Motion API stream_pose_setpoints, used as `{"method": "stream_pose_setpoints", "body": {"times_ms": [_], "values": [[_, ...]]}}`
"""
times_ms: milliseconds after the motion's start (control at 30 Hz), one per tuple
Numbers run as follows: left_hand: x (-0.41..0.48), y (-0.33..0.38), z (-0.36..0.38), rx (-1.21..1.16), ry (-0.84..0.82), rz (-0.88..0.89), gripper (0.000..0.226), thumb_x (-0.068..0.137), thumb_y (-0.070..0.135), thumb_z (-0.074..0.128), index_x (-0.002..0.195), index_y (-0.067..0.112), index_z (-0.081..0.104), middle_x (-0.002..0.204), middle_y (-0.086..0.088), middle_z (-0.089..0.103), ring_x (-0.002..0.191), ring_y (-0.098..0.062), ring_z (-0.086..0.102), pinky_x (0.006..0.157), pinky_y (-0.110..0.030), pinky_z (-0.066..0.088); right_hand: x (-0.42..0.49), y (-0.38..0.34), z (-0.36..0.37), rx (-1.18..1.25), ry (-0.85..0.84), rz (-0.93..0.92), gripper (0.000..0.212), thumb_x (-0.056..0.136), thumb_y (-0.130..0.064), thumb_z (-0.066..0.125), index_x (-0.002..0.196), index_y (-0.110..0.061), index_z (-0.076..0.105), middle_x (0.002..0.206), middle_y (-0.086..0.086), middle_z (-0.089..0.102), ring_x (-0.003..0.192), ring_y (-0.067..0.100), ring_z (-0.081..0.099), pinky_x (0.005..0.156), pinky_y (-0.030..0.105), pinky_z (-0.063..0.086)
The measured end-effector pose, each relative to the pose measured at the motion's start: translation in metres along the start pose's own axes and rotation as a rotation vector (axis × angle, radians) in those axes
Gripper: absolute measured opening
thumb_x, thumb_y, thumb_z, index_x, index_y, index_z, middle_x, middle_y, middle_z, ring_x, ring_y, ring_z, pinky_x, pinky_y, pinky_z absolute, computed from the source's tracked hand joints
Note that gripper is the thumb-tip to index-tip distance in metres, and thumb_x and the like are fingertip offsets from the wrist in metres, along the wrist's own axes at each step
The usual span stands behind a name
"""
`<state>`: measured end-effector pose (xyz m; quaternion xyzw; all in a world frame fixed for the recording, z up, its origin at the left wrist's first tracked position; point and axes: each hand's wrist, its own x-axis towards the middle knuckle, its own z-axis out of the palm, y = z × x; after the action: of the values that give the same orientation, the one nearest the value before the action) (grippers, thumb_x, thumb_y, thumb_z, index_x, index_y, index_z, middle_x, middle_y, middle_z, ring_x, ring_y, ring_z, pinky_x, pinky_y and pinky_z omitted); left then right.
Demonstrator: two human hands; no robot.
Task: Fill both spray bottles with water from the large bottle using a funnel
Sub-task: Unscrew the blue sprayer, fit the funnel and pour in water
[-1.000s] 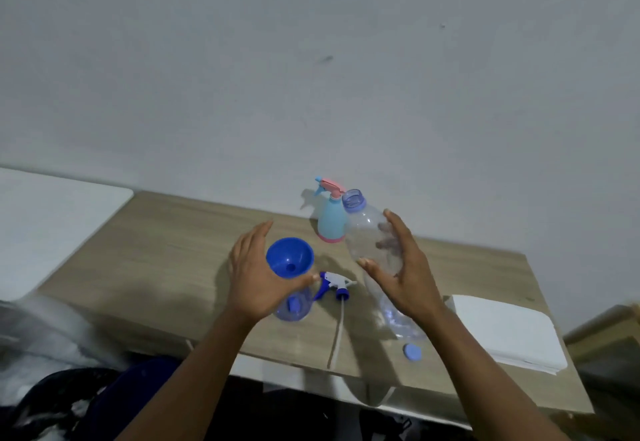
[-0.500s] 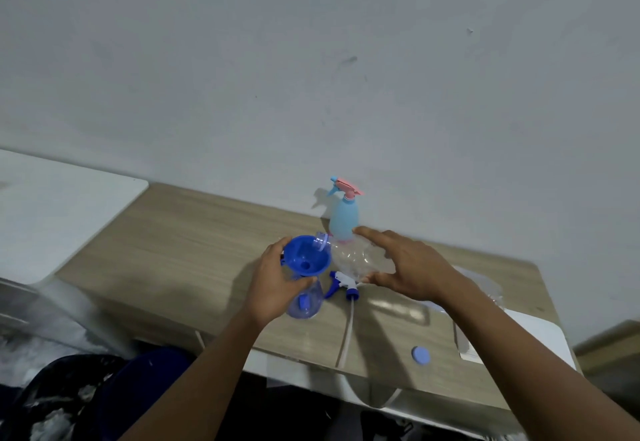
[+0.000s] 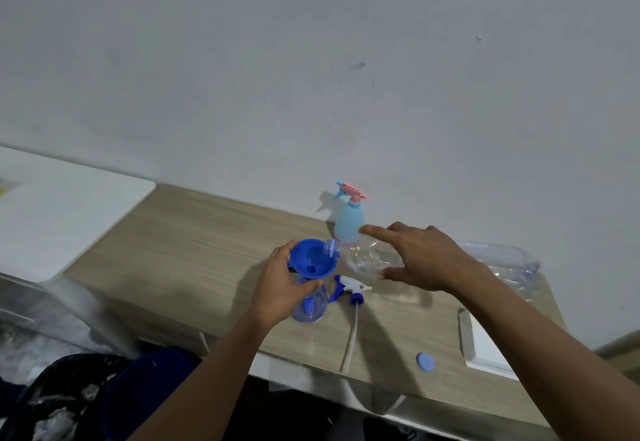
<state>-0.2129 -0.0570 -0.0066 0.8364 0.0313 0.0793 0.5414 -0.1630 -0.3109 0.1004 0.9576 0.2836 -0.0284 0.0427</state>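
My right hand grips the large clear bottle, which is tipped almost flat with its open mouth over the blue funnel. The funnel sits in the neck of a clear blue spray bottle standing on the wooden table. My left hand wraps the funnel's stem and the bottle's neck. That bottle's white and blue spray head with its long tube lies on the table just to the right. A light blue spray bottle with a pink trigger stands upright by the wall.
The large bottle's blue cap lies near the table's front edge. A white folded cloth or pad rests at the right end. A white surface adjoins the table on the left. Dark bags lie on the floor below.
My right hand has tipped the large bottle from near upright to almost flat, bringing its mouth over the funnel. My left hand has closed round the funnel and bottle neck.
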Motion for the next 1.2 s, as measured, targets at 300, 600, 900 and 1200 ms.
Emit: {"method": "stream_pose_setpoints", "body": {"times_ms": [300, 600, 900, 1200], "values": [[0.0, 0.0, 0.001, -0.011, 0.024, 0.019, 0.068, 0.063, 0.027, 0.092, 0.107, 0.06, 0.05, 0.115, 0.026, 0.057, 0.109, -0.002, 0.059, 0.091, -0.026, 0.053, 0.006, 0.001, 0.003, -0.053, -0.001, -0.012, 0.077, 0.086, -0.059, 0.061, 0.146, -0.053, 0.012, 0.132, -0.003, 0.055, 0.11, 0.021, 0.061, 0.093, 0.042, 0.047], [0.001, -0.002, 0.001, -0.007, 0.014, 0.016, 0.066, 0.062, 0.036, 0.091, 0.116, 0.052, 0.056, 0.117, 0.02, 0.061, 0.108, -0.003, 0.061, 0.092, -0.033, 0.055, 0.008, 0.001, 0.003, -0.064, 0.01, -0.017, 0.078, 0.087, -0.059, 0.062, 0.147, -0.052, 0.013, 0.134, -0.002, 0.054, 0.114, 0.021, 0.06, 0.096, 0.042, 0.046], [0.0, -0.001, 0.002, -0.011, 0.023, 0.036, 0.067, 0.063, 0.032, 0.091, 0.108, 0.06, 0.052, 0.113, 0.025, 0.06, 0.108, -0.004, 0.061, 0.092, -0.031, 0.055, 0.002, 0.007, 0.016, 0.09, 0.024, 0.008, 0.078, 0.086, -0.059, 0.061, 0.147, -0.053, 0.012, 0.133, -0.007, 0.054, 0.107, 0.018, 0.06, 0.091, 0.037, 0.048], [0.002, -0.002, 0.003, 0.01, 0.022, 0.046, 0.075, 0.066, 0.017, 0.09, 0.107, 0.058, 0.042, 0.11, 0.028, 0.053, 0.105, -0.002, 0.057, 0.091, -0.025, 0.049, -0.022, 0.016, 0.05, 0.816, 0.363, 0.164, 0.079, 0.08, -0.046, 0.078, 0.139, -0.046, 0.027, 0.131, -0.01, 0.054, 0.109, 0.008, 0.061, 0.085, 0.026, 0.048]]}}
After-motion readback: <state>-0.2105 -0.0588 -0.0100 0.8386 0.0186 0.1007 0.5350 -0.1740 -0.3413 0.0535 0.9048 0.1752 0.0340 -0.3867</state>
